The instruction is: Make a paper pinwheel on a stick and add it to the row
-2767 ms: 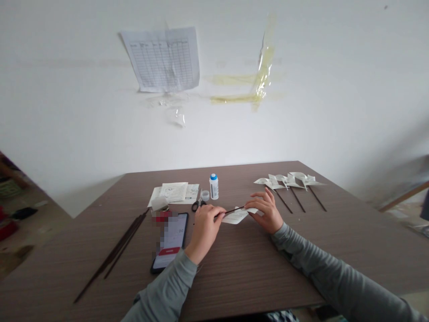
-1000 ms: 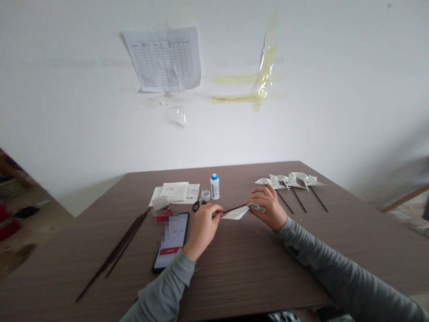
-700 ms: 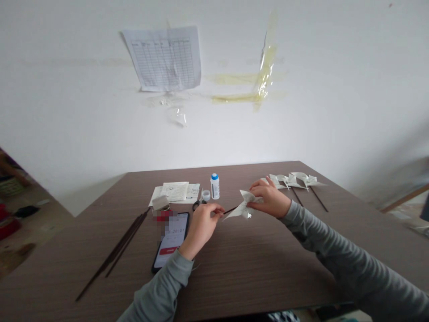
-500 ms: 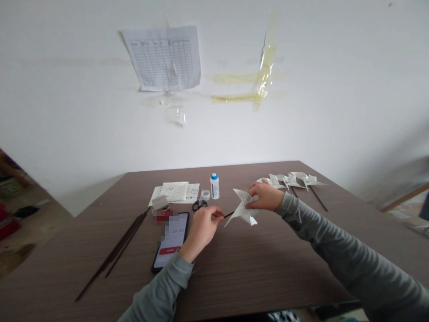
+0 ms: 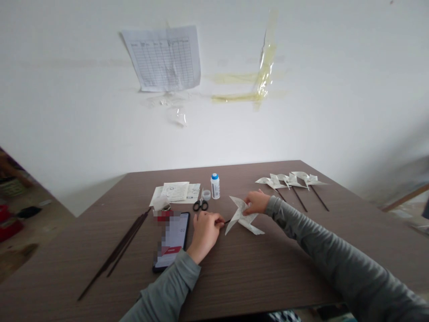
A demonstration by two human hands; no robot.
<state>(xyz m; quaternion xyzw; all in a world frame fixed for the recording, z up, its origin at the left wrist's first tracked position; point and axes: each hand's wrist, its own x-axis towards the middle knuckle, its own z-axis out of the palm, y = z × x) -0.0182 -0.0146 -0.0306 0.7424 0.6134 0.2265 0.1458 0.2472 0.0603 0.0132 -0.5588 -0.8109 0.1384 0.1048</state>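
Note:
A pinwheel [image 5: 238, 215] of printed white paper is low over the table in front of me. Its thin dark stick [image 5: 228, 222] is pinched between the thumb and fingers of my left hand [image 5: 206, 233], only a short piece showing. From the far right side, my right hand [image 5: 257, 202] closes its fingertips on the pinwheel's paper near the middle. The fingers partly cover the centre, so how the paper joins the stick is hidden.
Three similar pinwheels [image 5: 291, 180] lie at the back right. Left of my hands are a phone [image 5: 174, 239], scissors [image 5: 200, 205], a small clear cup [image 5: 206, 195], a blue-capped white bottle [image 5: 215, 187], square papers [image 5: 176, 191] and several dark sticks [image 5: 122, 243].
Both hands have lowered the pinwheel toward the tabletop, and its blades have turned. My right hand has shifted slightly left, uncovering the nearest of the other pinwheels.

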